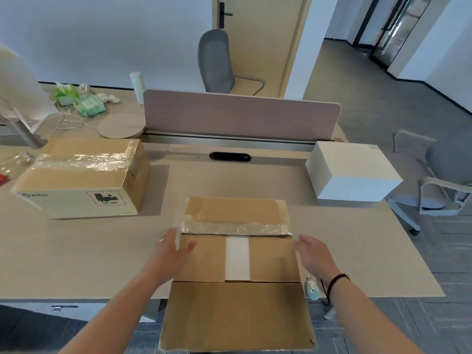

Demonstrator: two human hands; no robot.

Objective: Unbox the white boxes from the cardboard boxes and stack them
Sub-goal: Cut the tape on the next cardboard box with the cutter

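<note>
From the head camera: the opened cardboard box sits at the near edge of the desk, its near flap folded down toward the person, far flap taped, and a strip of white showing between the inner flaps. Left hand is at the box's left side, fingers straight and loosely spread, thumb over the top edge. Right hand is just beside the right side, fingers relaxed, gripping nothing. A white box stands far right; a sealed cardboard box far left.
</note>
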